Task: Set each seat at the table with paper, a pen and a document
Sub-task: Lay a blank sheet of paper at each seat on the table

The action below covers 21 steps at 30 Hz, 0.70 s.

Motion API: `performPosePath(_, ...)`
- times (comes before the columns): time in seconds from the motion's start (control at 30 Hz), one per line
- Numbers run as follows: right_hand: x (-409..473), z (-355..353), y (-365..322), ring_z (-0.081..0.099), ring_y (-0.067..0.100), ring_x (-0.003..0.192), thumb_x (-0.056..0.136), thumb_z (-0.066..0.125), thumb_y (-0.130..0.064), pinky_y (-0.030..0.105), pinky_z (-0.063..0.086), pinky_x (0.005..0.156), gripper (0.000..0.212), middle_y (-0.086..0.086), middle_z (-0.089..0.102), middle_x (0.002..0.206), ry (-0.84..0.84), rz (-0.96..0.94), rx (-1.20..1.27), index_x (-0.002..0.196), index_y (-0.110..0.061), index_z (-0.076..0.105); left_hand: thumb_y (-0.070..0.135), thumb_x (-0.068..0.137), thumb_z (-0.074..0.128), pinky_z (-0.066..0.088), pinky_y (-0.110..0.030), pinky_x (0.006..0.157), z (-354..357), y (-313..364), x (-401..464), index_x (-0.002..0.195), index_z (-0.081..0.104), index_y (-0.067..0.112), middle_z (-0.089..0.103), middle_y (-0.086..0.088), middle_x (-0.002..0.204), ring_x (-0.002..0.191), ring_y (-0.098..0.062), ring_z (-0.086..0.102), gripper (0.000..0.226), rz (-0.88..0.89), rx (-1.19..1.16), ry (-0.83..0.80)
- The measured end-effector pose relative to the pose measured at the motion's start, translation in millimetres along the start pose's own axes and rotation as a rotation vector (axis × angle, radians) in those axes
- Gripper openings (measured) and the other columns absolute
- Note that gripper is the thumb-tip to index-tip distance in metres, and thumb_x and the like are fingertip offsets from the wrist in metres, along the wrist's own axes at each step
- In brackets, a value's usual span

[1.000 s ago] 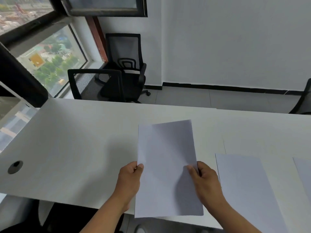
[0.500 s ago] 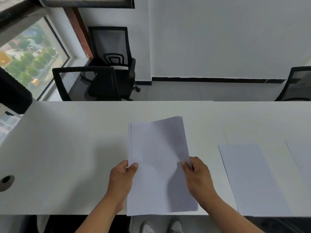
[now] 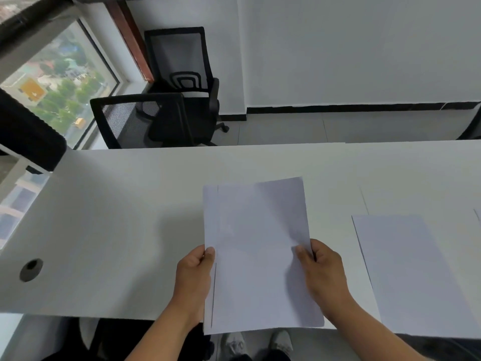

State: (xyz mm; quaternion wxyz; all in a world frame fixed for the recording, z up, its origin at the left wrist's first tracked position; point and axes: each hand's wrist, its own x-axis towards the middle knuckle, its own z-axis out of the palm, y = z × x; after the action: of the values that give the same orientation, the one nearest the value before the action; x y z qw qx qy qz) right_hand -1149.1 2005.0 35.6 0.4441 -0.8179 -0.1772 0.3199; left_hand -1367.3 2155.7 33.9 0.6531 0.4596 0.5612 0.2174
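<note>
I hold a small stack of white paper sheets (image 3: 256, 246) above the near edge of the white table (image 3: 117, 217). My left hand (image 3: 195, 274) pinches the stack's left edge, thumb on top. My right hand (image 3: 322, 274) grips its right edge. The top sheet is slid a little to the right of the one beneath, so a strip of the lower sheet shows on the left. Another white sheet (image 3: 411, 277) lies flat on the table to the right. No pen or document is in view.
Two black mesh office chairs (image 3: 145, 121) stand beyond the table's far left side by a window. A round cable hole (image 3: 31, 269) sits near the table's left end. The edge of a further sheet (image 3: 477, 216) shows at the far right.
The sheets in my hands have fanned apart, the top one sliding right over the lower. My view has shifted slightly, and both hands keep their hold on the stack.
</note>
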Motion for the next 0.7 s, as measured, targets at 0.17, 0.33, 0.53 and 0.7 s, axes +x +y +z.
performPosePath(0.17,0,13,12,0.028,0.011,0.058,0.104,0.067,-0.022,0.031,0.026,0.057,0.045,-0.013,0.034,0.058,-0.005,0.007,0.008,0.071,-0.020,0.036,0.020,0.109,0.068,0.065,-0.055,0.094,-6,0,4,0.105,0.083,0.012,0.085,-0.011,0.102,0.100,-0.037,0.080,0.018,-0.045,-0.025,0.070)
performPosePath(0.33,0,35,18,0.030,0.014,0.060,0.102,0.068,-0.024,0.032,0.028,0.058,0.044,-0.006,0.037,0.062,-0.019,0.049,0.000,0.071,-0.019,0.038,0.019,0.105,0.073,0.067,-0.047,0.084,-26,2,12,0.112,0.080,0.010,0.085,-0.010,0.102,0.093,-0.032,0.082,0.013,-0.087,-0.045,0.093)
performPosePath(0.53,0,59,23,0.037,0.016,0.062,0.104,0.066,-0.024,0.034,0.033,0.059,0.040,-0.003,0.045,0.066,-0.023,0.102,-0.016,0.078,-0.003,0.044,0.019,0.104,0.075,0.066,-0.052,0.091,-60,-2,33,0.113,0.079,0.011,0.085,-0.006,0.104,0.099,-0.032,0.081,0.013,-0.111,-0.030,0.146)
performPosePath(0.7,7,68,30,0.040,0.019,0.064,0.104,0.064,-0.025,0.036,0.035,0.061,0.037,0.001,0.049,0.069,0.013,0.123,-0.078,0.080,-0.002,0.047,0.019,0.104,0.074,0.065,-0.052,0.094,-88,-4,40,0.113,0.078,0.009,0.085,-0.005,0.104,0.103,-0.034,0.080,0.014,-0.121,-0.051,0.184)
